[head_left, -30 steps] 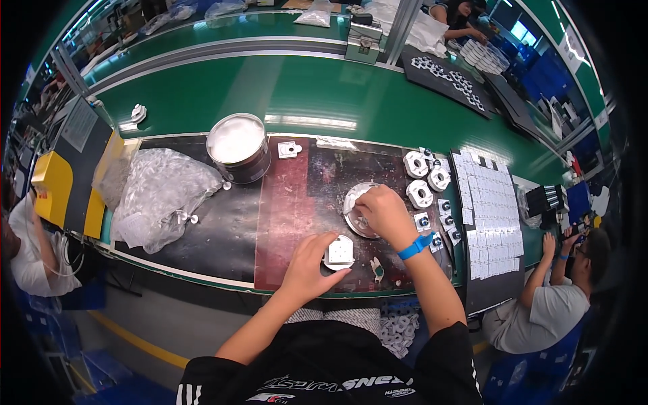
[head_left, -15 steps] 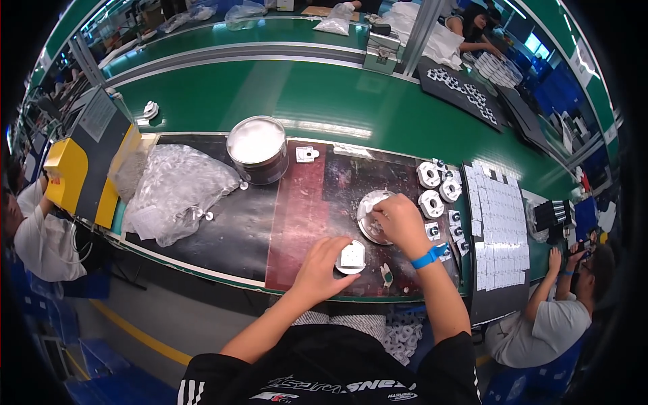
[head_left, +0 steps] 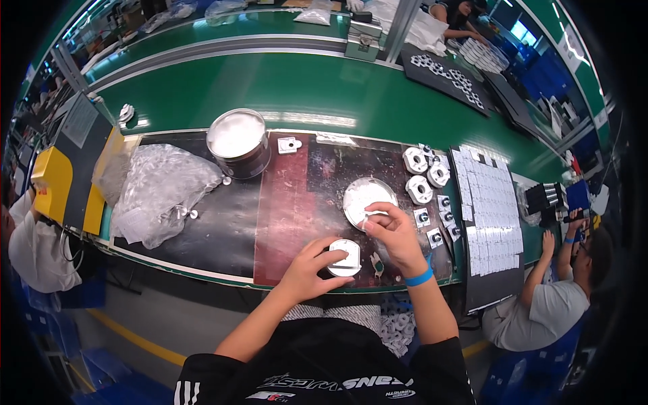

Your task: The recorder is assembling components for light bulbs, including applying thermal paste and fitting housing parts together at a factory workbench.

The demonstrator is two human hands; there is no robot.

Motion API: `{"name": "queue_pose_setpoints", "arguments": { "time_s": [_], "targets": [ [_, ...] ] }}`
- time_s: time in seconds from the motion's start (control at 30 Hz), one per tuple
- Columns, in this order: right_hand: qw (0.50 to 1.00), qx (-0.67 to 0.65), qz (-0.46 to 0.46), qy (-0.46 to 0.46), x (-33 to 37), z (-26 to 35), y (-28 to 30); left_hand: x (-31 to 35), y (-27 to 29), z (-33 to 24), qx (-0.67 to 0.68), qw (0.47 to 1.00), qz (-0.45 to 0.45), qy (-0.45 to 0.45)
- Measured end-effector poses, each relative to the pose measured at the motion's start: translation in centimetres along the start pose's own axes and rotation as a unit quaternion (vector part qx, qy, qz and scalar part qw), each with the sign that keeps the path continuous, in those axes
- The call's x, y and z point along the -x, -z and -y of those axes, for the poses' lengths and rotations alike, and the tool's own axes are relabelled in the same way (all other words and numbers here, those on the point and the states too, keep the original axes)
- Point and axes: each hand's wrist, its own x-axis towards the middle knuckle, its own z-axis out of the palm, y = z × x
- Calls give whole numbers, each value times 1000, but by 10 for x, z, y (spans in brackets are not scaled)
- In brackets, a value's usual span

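My left hand [head_left: 307, 273] is closed around a white plastic housing [head_left: 345, 265], round with one flat side, at the near edge of the bench. Its index finger lies over the housing's top. To the right, my right hand [head_left: 399, 237], with a blue wristband, has thumb and fingertips pinched together at the near rim of a shallow round dish [head_left: 345, 208]. Whatever sits in that pinch is too small to make out. Small white pieces lie in the dish. Between my hands, near the bench edge, is a small green-and-white piece [head_left: 378, 265].
White ring-shaped parts [head_left: 418, 190] and small square parts [head_left: 422, 217] stand at the right, beside a board of white pieces [head_left: 493, 223]. Leftward are a tin [head_left: 238, 145], a clear bag of parts [head_left: 165, 192] and a yellow machine [head_left: 57, 182]. Co-workers sit at both sides.
My right hand has come out of the dish to its near rim, fingertips still pinched. My left hand keeps the housing, its index finger now across the top. The whole view has shifted slightly.
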Motion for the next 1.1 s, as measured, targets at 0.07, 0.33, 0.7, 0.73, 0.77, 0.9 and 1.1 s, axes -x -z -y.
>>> {"name": "queue_pose_setpoints", "arguments": {
  "time_s": [0.07,0.33,0.7,0.73,0.77,0.9,1.1],
  "targets": [
    [1000,18,-12,9,1,-7,-4,-1,2,-1,2,1000,-4,-30],
    [999,29,-12,-15,5,-18,-14,0,2,0,11,999,-3,-47],
    [1000,4,-11,-27,6,-24,-14,-1,2,-2,-2,999,-4,-40],
    [1000,4,-11,-26,6,-25,-13,-1,2,-2,-3,999,-4,-41],
    [1000,8,-14,-23,6,-26,-13,-1,2,-2,-5,999,-4,-42],
    [999,18,-23,-18,7,-29,-14,-1,2,-1,-3,999,-3,-43],
    [999,-20,-24,-30,6,-31,-13,-2,2,-2,3,999,-8,-42]
  ]
}}
